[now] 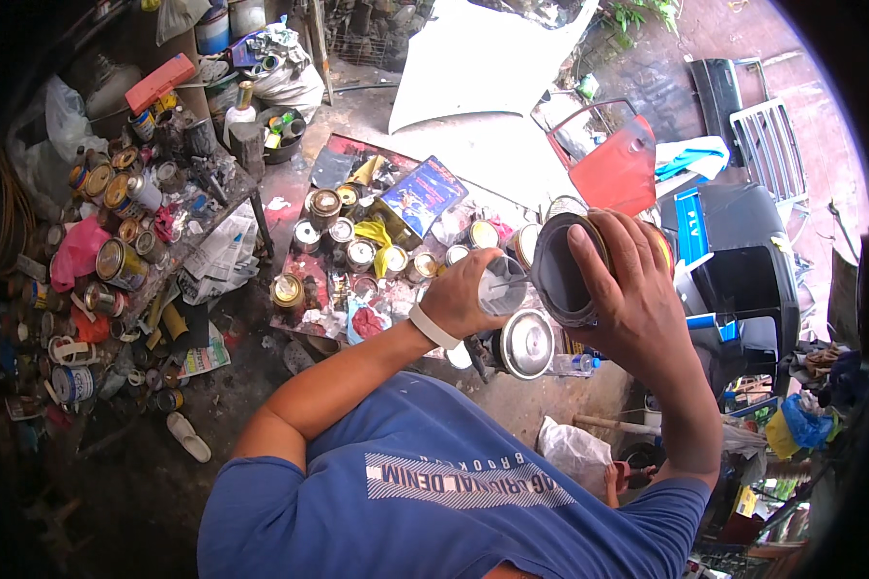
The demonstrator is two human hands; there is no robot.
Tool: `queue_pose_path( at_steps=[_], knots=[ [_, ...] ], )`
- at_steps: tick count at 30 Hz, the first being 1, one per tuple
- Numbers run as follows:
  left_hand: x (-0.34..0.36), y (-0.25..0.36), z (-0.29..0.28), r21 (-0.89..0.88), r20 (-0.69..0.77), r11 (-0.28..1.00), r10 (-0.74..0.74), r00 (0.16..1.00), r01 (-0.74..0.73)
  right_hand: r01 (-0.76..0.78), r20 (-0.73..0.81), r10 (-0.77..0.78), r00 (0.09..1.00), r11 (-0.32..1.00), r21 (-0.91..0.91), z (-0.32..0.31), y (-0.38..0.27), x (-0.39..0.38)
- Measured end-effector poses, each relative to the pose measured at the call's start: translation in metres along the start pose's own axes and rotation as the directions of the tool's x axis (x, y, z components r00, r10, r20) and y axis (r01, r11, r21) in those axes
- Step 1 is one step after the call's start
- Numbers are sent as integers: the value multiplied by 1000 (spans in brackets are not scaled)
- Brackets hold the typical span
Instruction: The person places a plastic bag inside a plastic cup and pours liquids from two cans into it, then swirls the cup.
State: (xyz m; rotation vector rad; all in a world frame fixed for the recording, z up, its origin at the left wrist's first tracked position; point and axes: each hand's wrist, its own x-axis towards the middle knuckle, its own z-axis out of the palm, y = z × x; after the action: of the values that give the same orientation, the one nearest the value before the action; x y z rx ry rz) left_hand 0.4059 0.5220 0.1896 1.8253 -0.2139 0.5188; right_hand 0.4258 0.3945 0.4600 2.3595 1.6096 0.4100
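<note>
- In the head view, the clear cup (pixel 502 287) is grasped by the curled fingers of the left hand (pixel 457 294), above the cluttered table (pixel 311 267)
- Beside it, the grey-lined can (pixel 556 271), tilted, is clasped by the right hand (pixel 637 280), thumb at its rim
- Pouring is probably best done slowly, cup steadied

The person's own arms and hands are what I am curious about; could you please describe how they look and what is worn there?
The left hand and right hand are bare, with no gloves. A narrow whitish wristband circles the left wrist; none shows on the right. Short blue sleeves leave both forearms uncovered.
</note>
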Motion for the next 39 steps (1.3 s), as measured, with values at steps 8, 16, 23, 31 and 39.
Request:
queue_pose_path(
  at_steps=[8, 16, 23, 31, 39],
  knots=[
    [-1, -1, 1, -2, -7, 1000, 6, 1000, -6, 8, -22, -8, 1000, 1000, -11, 0, 1, 2],
    [0, -2, 1, 23, -20, 999, 23, 1000, -23, 2, -23, -2, 1000, 1000, 0, 2, 2, 1],
    [-1, -3, 1, 31, -6, 999, 20, 1000, -20, -29, -11, 29, 1000, 999, 17, 4, -1, 1],
    [1, -1, 2, 22, 3, 1000, 11, 1000, -11, -28, 18, 28, 999, 999, 15, 5, 1, -3],
    [3, 4, 1, 15, 17, 999, 36, 999, -36, -46, 0, 46, 999, 998, 29, 15, 2, -11]
  ],
)
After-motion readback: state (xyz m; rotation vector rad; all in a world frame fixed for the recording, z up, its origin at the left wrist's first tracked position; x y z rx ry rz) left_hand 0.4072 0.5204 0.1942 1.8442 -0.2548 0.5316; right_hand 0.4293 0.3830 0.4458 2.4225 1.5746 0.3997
